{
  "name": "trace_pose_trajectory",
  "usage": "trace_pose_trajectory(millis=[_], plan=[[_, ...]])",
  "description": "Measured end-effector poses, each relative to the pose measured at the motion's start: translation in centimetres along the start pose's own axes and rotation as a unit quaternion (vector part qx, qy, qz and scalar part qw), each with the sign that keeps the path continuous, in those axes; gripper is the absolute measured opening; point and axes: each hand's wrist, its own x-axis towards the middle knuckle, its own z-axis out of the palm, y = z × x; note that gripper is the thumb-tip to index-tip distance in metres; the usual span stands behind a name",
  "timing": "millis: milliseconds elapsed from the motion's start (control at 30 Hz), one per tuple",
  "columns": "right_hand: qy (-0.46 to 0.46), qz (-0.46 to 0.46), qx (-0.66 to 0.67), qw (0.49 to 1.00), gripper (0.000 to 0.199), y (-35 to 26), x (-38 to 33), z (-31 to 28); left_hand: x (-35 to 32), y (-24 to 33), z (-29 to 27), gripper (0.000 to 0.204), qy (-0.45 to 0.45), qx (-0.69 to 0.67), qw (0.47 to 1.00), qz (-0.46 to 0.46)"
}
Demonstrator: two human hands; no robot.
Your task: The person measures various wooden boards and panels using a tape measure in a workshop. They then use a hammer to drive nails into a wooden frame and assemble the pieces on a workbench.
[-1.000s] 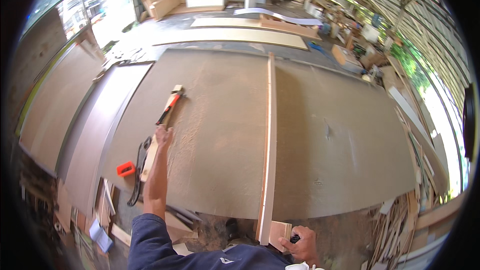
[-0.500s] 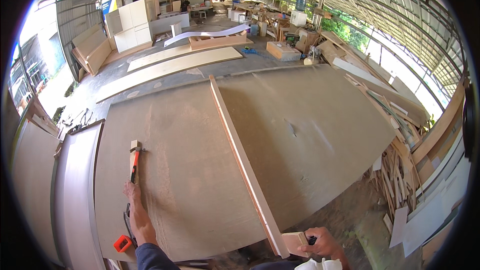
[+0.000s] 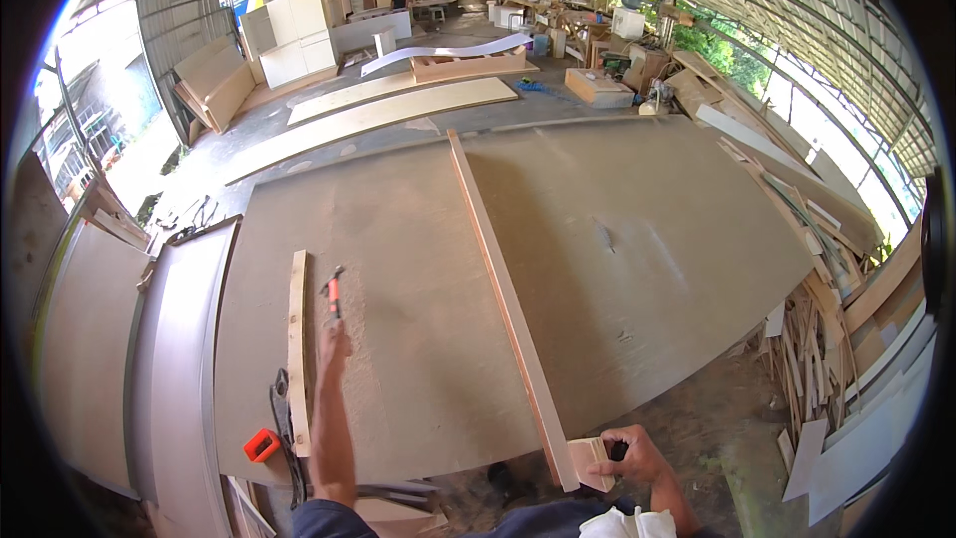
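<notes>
My left hand (image 3: 337,341) is closed round a claw hammer (image 3: 334,297) with an orange and black handle, held above the big brown sheet (image 3: 418,339). Left of it a narrow wooden batten (image 3: 298,339) lies on the sheet. At the lower right, my right hand (image 3: 637,453) grips a short pale wooden block (image 3: 592,464), which sits at the near end of a long board standing on edge (image 3: 508,309) across the sheet. Something dark shows between its thumb and fingers; I cannot make it out.
An orange square object (image 3: 262,445) and a dark tool (image 3: 283,428) lie at the sheet's near left corner. Offcuts (image 3: 812,369) pile up on the right. Pale panels (image 3: 179,319) are at the left. Long boards (image 3: 368,125) lie on the floor beyond.
My left hand has swung the hammer off the batten and to the right, uncovering the batten. My right hand stays on the block. The whole view has shifted slightly.
</notes>
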Motion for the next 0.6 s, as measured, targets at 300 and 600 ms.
trace_pose_trajectory(millis=[300,600], plan=[[-0.060,-0.035,0.071,0.995,0.055,4.9,1.4,-1.2,-24.0,6.8,26.9,0.017,-0.126,-0.139,0.981,0.042],[-0.071,-0.141,0.088,0.984,0.058,6.1,2.0,-1.6,-29.4,5.0,38.5,0.025,-0.166,0.044,0.963,0.206]])
